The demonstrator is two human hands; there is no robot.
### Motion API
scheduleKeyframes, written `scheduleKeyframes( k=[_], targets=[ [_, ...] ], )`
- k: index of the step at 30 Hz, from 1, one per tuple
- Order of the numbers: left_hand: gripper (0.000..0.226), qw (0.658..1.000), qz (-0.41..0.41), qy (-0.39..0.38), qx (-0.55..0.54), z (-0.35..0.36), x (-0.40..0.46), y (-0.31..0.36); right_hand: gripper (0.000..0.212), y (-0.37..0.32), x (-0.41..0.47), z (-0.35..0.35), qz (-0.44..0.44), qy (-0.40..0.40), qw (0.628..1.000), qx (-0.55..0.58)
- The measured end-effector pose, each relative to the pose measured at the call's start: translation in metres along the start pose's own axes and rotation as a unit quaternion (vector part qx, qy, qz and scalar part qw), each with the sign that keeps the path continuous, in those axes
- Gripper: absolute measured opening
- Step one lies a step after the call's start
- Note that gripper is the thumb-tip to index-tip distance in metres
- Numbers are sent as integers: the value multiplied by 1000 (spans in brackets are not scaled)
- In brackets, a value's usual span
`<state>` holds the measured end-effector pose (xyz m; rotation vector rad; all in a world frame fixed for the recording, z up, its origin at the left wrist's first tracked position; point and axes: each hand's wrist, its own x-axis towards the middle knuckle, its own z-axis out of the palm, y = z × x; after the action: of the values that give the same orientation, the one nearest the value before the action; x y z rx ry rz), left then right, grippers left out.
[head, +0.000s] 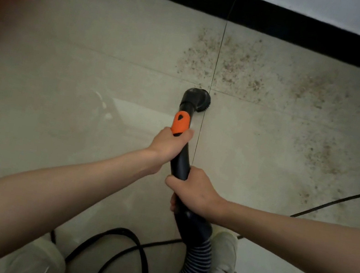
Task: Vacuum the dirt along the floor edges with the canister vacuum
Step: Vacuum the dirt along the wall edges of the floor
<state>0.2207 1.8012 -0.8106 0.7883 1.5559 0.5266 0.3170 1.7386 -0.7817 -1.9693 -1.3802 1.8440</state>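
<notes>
Gripping the black wand [180, 158], left hand [168, 145] wraps its fingers just below the orange collar [180, 125]; right hand [193, 192] curls round the wand lower down, above the ribbed hose [198, 260]. Round brush head [197, 98] sits on the tile floor [91, 60], at the near edge of scattered dirt [239, 65] lying toward the black skirting [312, 32]. No containers visible.
</notes>
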Motion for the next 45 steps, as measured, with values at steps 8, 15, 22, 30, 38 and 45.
scheduleKeyframes(
  k=[8, 15, 22, 30, 38, 45],
  targets=[
    [30, 994, 11, 102, -30, -60, 51, 34, 17, -71, 65, 5, -44, -45, 998, -30],
    [27, 998, 30, 57, -11, -33, 67, 48, 17, -61, 74, -11, -31, -2, 1000, 3],
    [32, 999, 29, -5, 21, -7, 62, 39, 14, -38, 57, -16, -21, 47, 998, 24],
    [31, 999, 24, 25, 0, -32, 63, 35, 11, -52, 63, -5, -41, 10, 999, 1],
    [31, 1000, 19, 10, 16, -27, 51, 27, 10, -40, 51, -2, -21, 4, 1000, 14],
    [32, 998, 30, -33, 42, 1, 49, 31, 10, -23, 43, -11, -9, 58, 998, 36]
  ],
)
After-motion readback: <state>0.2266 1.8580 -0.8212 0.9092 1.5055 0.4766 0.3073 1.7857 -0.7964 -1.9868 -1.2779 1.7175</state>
